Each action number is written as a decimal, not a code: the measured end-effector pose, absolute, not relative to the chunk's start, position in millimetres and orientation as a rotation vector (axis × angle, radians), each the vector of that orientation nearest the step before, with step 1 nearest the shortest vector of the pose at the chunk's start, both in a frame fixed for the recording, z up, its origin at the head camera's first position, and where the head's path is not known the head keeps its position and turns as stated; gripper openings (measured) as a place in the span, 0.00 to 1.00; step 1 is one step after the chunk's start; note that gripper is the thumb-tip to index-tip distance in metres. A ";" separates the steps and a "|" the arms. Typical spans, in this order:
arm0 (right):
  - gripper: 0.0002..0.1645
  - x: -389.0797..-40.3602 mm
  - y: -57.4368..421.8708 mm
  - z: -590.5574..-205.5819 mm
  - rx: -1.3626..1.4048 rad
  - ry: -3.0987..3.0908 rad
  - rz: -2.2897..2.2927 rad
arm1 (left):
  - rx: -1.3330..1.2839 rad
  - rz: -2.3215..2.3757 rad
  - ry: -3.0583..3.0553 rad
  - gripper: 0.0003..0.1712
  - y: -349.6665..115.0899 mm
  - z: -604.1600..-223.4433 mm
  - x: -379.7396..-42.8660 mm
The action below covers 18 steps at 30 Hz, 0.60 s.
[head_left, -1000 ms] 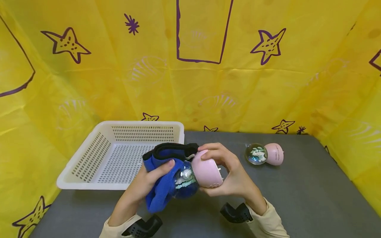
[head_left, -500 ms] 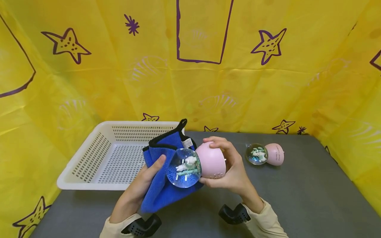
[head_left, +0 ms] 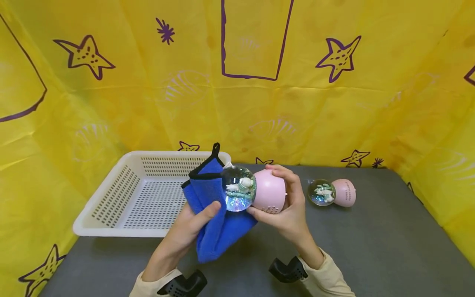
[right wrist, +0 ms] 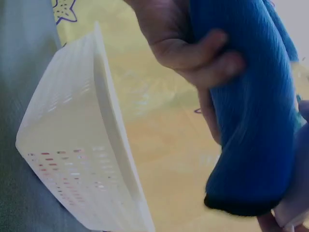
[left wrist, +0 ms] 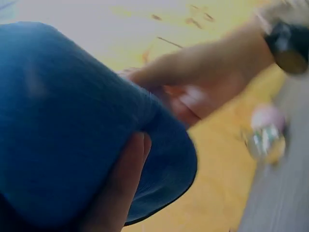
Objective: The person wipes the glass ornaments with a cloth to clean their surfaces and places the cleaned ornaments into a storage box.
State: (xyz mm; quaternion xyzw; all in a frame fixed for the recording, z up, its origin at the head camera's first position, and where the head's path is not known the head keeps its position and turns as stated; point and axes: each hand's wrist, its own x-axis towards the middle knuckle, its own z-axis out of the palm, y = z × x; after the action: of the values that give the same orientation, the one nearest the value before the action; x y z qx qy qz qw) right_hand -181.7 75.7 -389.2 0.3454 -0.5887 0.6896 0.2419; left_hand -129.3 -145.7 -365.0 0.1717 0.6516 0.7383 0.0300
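Note:
My right hand (head_left: 287, 206) grips the pink base of a snow globe (head_left: 268, 191), which lies sideways in the air with its glass ball to the left. White and green figures and glitter show inside the ball. My left hand (head_left: 198, 220) holds a folded blue cloth (head_left: 211, 206) with black edging and a hanging loop, thumb on top. The cloth lies against the left side and underside of the ball. In the right wrist view the left fingers (right wrist: 207, 60) curl over the cloth (right wrist: 256, 106). The left wrist view is blurred, with cloth (left wrist: 72, 121) filling much of it.
A white perforated plastic basket (head_left: 102, 232) stands on the grey table (head_left: 375, 247) at the left. A second pink snow globe (head_left: 345, 192) lies on its side at the right. Yellow patterned fabric (head_left: 237, 107) encloses the back and sides.
The cloth, earlier wrapped over much of the ball, has come away from its front, so the ball shows. Both hands have risen slightly, and the globe has moved up and right.

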 end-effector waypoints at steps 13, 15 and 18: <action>0.45 -172.1 77.8 -381.1 0.709 -1.951 2.026 | 1.052 2.046 2.928 0.53 -132.7 -378.7 -134.9; 0.42 -172.7 79.3 -380.4 0.715 -1.990 2.042 | 1.222 2.031 2.972 0.48 -134.2 -380.4 -137.2; 0.38 -173.8 81.0 -380.2 0.737 -2.028 2.060 | 1.373 2.019 3.008 0.45 -135.5 -381.3 -140.0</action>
State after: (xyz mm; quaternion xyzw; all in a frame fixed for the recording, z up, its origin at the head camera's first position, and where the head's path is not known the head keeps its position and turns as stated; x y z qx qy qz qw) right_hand -173.8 81.0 -380.2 0.2461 -0.6776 0.6885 0.0790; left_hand -140.0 -135.5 -381.3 0.3309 0.7248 0.4865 -0.3583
